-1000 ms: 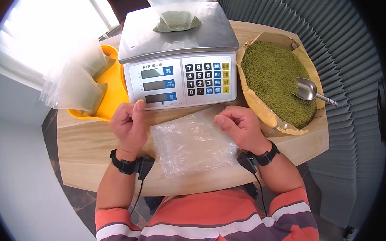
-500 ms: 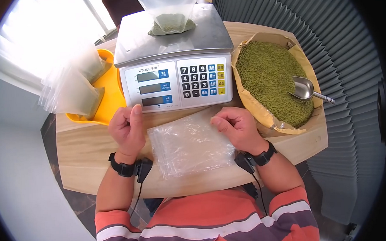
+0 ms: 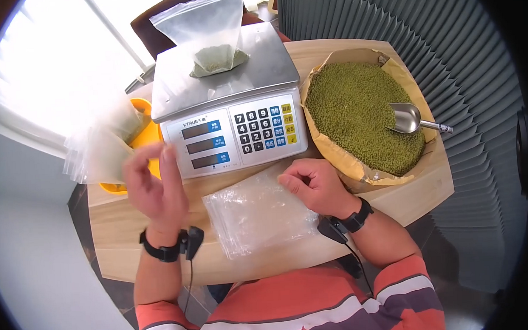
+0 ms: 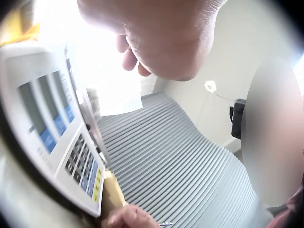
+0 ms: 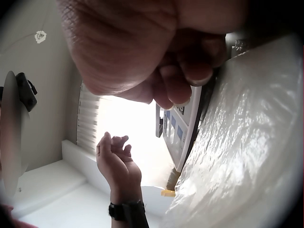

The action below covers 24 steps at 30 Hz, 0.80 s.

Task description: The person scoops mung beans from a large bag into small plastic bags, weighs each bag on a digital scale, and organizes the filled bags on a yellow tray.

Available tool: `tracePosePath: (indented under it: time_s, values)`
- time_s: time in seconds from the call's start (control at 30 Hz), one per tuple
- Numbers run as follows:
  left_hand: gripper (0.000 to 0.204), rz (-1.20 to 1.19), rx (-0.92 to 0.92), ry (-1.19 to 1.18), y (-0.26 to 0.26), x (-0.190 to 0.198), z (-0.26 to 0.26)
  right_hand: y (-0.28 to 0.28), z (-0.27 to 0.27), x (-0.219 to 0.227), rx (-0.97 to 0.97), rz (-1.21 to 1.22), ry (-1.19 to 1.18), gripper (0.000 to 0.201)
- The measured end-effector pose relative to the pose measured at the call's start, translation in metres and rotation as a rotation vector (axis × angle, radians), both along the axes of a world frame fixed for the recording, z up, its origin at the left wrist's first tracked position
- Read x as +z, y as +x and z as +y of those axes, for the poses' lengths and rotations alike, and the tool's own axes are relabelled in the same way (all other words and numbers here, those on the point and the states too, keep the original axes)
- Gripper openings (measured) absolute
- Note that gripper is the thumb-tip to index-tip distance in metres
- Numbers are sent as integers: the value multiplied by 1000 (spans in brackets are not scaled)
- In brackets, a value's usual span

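Observation:
My left hand [image 3: 158, 188] is raised and slightly blurred in front of the scale's display side, its fingers loosely bent and holding nothing. Seen from the right wrist, that left hand [image 5: 118, 164] has its fingers apart. My right hand [image 3: 316, 189] hangs over the right end of a stack of clear plastic bags [image 3: 257, 213], fingers loosely curled around nothing. Behind both hands is a digital scale [image 3: 241, 136]. On its steel pan stands an unsealed zip bag [image 3: 206, 27] with green beans [image 3: 217, 60] at the bottom.
A large paper sack of green beans [image 3: 357, 112] stands on the right, with a metal scoop [image 3: 406, 118] stuck in it. On the left, filled clear bags [image 3: 104, 143] lie in a yellow tray [image 3: 149, 135]. A grey pleated curtain [image 3: 471, 124] borders the right side.
My left hand has lifted and moved left, its fingers loosening. The right hand keeps its pose over the bags. The head view has shifted, showing more of the zip bag's top.

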<state>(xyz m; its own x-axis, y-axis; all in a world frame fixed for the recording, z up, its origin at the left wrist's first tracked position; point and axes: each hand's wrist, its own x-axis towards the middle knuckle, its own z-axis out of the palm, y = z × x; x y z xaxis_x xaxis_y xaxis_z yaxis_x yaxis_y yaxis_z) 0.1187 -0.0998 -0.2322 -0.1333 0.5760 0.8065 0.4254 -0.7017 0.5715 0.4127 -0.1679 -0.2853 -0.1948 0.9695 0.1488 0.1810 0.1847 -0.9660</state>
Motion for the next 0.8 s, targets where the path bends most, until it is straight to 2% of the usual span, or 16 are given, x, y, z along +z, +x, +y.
tracePosePath:
  time_s: [0.07, 0.13, 0.2, 0.23, 0.3, 0.33, 0.4, 0.43, 0.53, 0.57, 0.67, 0.73, 0.8]
  values:
    - [17, 325, 116, 89, 4, 51, 20, 0, 1, 1, 10, 1, 13, 20]
    - [27, 511, 146, 134, 12, 101, 52, 1, 0, 1, 30, 0, 12, 20]
    - [34, 585, 101, 176, 22, 138, 94, 0, -1, 2, 33, 4, 36, 20]
    - [34, 586, 105, 182, 24, 149, 116, -1, -2, 3, 31, 7, 53, 20]
    - [38, 833, 99, 85, 27, 168, 154, -1, -3, 4, 35, 14, 54, 20]
    - [38, 834, 103, 89, 32, 175, 164, -1, -3, 5, 37, 19, 48, 20]
    - [38, 1017, -83, -210, 40, 185, 177, 0, -2, 6, 42, 19, 75, 19]
    - [38, 1073, -37, -214, 42, 183, 186, 0, -4, 5, 50, 18, 94, 18]
    - [34, 1048, -28, -226, 44, 179, 196, -1, -4, 5, 24, -58, 144, 16]
    - [25, 975, -25, -384, 69, 208, 152, -2, -3, 6, 39, -54, 145, 16]
    - [24, 839, -29, -368, 57, 219, 136, -2, -6, 8, 43, -86, 162, 15]
    - [24, 815, 23, -395, 43, 227, 145, -5, -5, 8, 36, -59, 201, 14]
    - [25, 769, -11, -376, 20, 231, 148, -6, -6, 9, 52, -65, 198, 14]
